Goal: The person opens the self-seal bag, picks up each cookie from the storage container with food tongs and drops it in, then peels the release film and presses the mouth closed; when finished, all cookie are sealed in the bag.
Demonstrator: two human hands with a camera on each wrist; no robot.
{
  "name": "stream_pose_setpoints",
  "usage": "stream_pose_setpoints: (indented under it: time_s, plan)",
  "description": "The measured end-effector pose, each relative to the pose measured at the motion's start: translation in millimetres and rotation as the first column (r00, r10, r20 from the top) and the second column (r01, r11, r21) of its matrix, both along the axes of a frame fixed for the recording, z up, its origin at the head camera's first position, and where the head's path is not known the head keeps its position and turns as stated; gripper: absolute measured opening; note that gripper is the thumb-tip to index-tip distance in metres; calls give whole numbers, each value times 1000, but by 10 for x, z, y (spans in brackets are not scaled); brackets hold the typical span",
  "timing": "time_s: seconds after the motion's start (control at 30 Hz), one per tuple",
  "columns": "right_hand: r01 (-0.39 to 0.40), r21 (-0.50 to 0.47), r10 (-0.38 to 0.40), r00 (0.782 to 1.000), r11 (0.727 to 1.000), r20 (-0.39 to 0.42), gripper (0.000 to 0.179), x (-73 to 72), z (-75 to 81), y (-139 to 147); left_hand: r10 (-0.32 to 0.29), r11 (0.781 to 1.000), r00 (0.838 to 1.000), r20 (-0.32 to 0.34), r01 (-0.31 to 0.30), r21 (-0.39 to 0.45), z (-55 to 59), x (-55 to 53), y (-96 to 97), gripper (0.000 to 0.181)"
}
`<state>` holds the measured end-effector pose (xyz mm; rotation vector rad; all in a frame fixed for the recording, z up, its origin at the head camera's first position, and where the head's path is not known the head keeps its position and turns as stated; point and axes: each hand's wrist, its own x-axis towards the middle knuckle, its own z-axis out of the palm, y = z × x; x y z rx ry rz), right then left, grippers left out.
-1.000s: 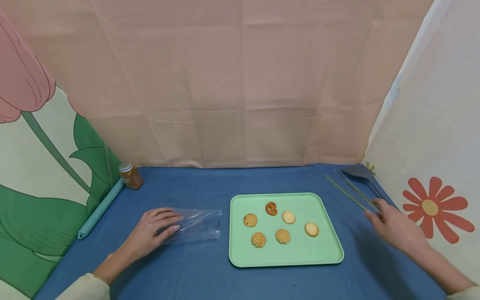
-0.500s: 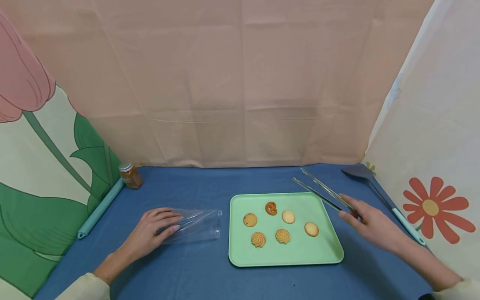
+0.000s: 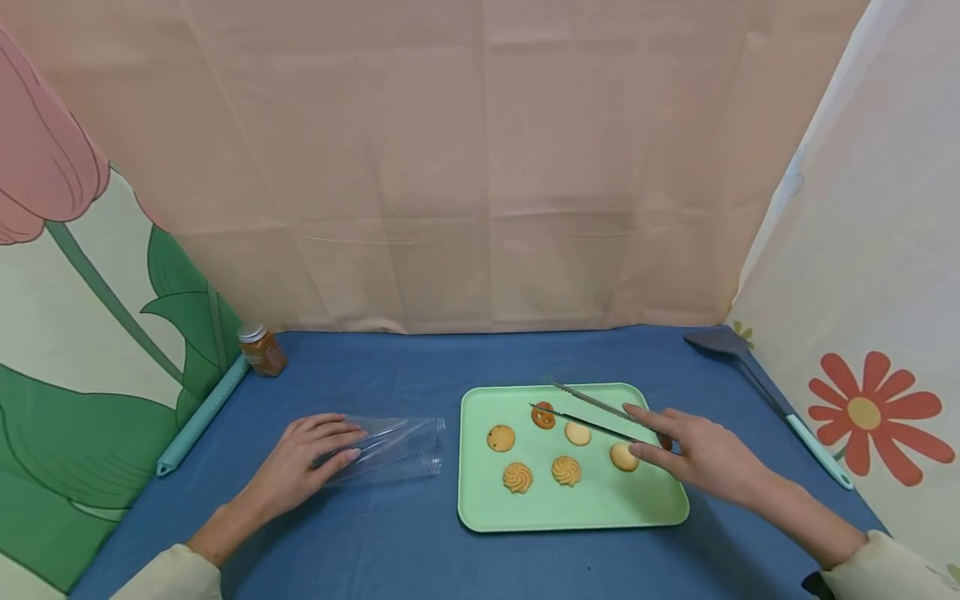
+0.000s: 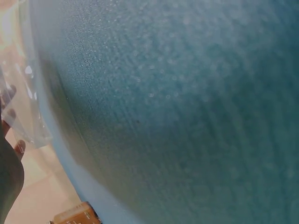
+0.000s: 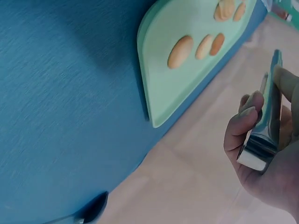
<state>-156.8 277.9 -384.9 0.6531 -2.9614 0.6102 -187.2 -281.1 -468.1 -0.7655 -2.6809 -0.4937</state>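
Note:
My left hand (image 3: 311, 454) holds a clear plastic bag (image 3: 405, 446) low over the blue cloth, thumb and fingers at the bag's left end; its other end points toward the tray. In the left wrist view, fingertips show beside the bag (image 4: 30, 112). With my right hand (image 3: 697, 454) I grip metal tongs (image 3: 592, 402), their arms apart above the tray. The tips are near the pretzel-shaped cookie (image 3: 543, 415). On the pale green tray (image 3: 570, 512) lie two swirl cookies, a speckled round cookie (image 3: 501, 438) and two plain pale cookies (image 3: 623, 457). Nothing sits between the tong tips.
A spatula (image 3: 772, 400) with a dark head and light blue handle lies along the right edge. At the back left stands a brown jar (image 3: 262, 352) with a silver lid, near a rolled teal item (image 3: 202, 417). Blue cloth (image 3: 420, 542) covers the table; fabric walls enclose it.
My right hand has carried the tongs leftward from beside the spatula to above the tray. The left hand and bag stay where they were.

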Motion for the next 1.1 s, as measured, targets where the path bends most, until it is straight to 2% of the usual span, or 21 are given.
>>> stream_pose_setpoints:
  time_s: [0.23, 0.4, 0.7, 1.1]
  plan:
    - [-30, -7, 30, 999, 1000, 19, 56, -48, -27, -89, -5, 1000, 1000, -13, 5, 4, -2, 6, -2, 32]
    - [-60, -18, 61, 997, 998, 42, 54, -91, -62, -110, 5, 1000, 1000, 0, -5, 11, -3, 0, -9, 32]
    - [-65, -71, 72, 992, 995, 101, 53, -148, -129, -86, 2, 1000, 1000, -9, -2, -4, -1, -7, -16, 32]
    - [-68, -18, 70, 991, 998, 113, 55, -210, -243, -204, -14, 1000, 1000, 3, 14, 2, 17, 7, 12, 32]
